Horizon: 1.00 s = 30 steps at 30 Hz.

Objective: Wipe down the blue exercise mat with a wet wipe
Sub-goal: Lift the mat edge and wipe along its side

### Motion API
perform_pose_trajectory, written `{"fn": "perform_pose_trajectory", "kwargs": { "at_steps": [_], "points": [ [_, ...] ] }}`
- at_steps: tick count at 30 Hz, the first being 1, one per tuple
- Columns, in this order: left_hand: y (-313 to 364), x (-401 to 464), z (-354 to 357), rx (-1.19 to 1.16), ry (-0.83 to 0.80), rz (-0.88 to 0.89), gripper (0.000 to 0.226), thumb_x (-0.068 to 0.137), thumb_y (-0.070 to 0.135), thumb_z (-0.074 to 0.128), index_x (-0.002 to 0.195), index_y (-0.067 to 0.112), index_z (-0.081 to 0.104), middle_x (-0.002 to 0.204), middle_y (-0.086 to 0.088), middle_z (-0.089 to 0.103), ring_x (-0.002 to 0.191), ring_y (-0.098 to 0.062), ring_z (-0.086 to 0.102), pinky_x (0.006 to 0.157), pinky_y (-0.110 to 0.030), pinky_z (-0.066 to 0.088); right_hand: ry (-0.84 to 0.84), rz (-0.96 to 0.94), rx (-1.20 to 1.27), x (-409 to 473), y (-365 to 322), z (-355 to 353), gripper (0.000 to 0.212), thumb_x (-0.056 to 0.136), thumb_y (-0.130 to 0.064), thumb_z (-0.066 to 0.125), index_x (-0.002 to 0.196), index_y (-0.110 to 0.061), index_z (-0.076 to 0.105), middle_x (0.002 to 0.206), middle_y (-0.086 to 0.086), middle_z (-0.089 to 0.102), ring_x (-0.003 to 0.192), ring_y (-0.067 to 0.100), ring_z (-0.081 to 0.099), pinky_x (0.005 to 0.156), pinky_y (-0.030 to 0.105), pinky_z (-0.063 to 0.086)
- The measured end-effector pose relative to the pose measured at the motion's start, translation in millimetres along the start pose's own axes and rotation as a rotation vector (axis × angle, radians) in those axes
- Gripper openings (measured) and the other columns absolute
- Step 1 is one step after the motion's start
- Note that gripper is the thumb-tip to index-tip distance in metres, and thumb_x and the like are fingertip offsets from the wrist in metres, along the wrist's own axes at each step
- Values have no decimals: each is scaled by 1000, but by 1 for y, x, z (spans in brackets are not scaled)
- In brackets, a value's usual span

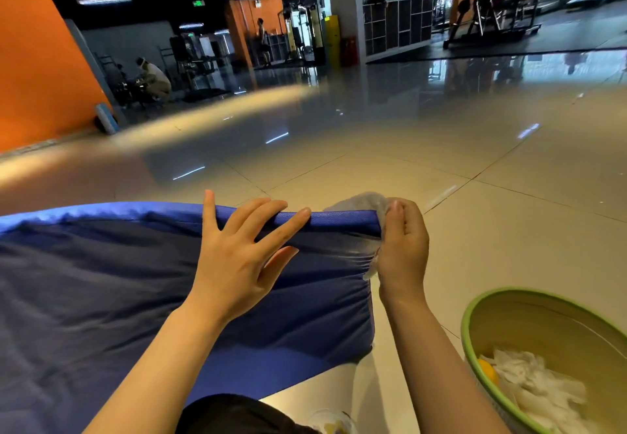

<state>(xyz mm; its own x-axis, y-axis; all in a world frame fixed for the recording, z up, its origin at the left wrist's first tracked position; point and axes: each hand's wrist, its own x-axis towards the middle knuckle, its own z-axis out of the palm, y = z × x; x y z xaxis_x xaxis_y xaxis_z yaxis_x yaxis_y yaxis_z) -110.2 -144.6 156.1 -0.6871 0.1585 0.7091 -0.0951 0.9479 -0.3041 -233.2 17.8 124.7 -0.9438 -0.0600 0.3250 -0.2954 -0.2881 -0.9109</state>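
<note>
The blue exercise mat point(101, 298) lies on the tiled floor and fills the lower left of the view. Its far edge is lifted. My left hand point(241, 250) rests flat on the mat near that raised edge, fingers spread and straight, fingertips over the rim. My right hand point(402, 247) grips a crumpled translucent wet wipe point(366, 201) and presses it around the mat's far right corner. Part of the wipe shows above the corner and part hangs below my palm.
A green-rimmed bin point(475, 315) with used white wipes and something yellow stands at the lower right, close to my right forearm. Glossy floor tiles point(373, 148) stretch ahead. An orange wall point(40, 60), a crouching person point(154, 77) and gym machines point(492, 9) are far off.
</note>
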Motion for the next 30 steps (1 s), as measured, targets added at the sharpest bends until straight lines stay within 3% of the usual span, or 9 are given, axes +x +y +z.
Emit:
{"fn": "perform_pose_trajectory", "kwargs": {
  "at_steps": [4,8,13,17,19,23,27,30],
  "points": [
    [-1,2,2,-12,27,-19,44,98,39,51,142,33,45,128,-5,62,117,-25,58,113,-71,9,-206,-128,2,-9,0,-5,18,96,-34,46,99,-37,63,108,-11,64,105,12,59,90,32,50],
    [0,0,2,-7,45,-14,44,98,34,51,141,32,45,126,-6,63,116,-24,57,112,-71,10,-229,-59,82,-13,-2,-7,18,92,-45,57,107,-37,58,109,-20,61,108,8,58,89,28,53],
    [-2,-1,3,-26,53,-35,42,99,32,50,141,31,45,125,-7,63,117,-23,56,113,-71,8,-226,-48,120,-16,-2,-5,22,86,-42,55,105,-31,59,104,-16,62,102,7,59,86,27,54],
    [-2,-1,4,-30,69,-31,41,99,30,52,140,30,47,123,-7,64,115,-22,55,112,-73,11,-156,-53,95,-16,-3,0,10,98,-26,54,103,-29,62,107,-9,64,102,8,60,88,29,54],
    [-3,-1,5,-26,67,-28,42,99,29,53,140,30,46,123,-7,64,115,-22,55,111,-74,11,-73,-77,59,-17,-4,5,19,102,-19,48,101,-33,61,105,-17,65,102,5,59,90,30,53],
    [-6,-2,4,-24,53,-17,42,98,27,51,140,30,45,123,-8,63,115,-21,54,111,-74,11,18,-148,-1,-19,-1,4,30,104,-14,41,109,-42,53,104,-42,56,106,-9,55,89,18,51],
    [-6,-2,4,-27,66,-20,42,98,27,53,140,30,46,122,-8,63,114,-21,54,112,-73,11,76,-265,-18,-26,6,-6,20,100,-21,50,118,-25,57,112,-26,61,106,-9,58,85,9,48],
    [-5,0,3,-28,80,-30,42,98,27,53,139,30,46,122,-8,64,113,-21,55,112,-72,11,16,-243,27,-29,4,-3,23,95,-30,56,116,-38,60,122,-14,63,115,0,57,92,21,52]
  ]
}}
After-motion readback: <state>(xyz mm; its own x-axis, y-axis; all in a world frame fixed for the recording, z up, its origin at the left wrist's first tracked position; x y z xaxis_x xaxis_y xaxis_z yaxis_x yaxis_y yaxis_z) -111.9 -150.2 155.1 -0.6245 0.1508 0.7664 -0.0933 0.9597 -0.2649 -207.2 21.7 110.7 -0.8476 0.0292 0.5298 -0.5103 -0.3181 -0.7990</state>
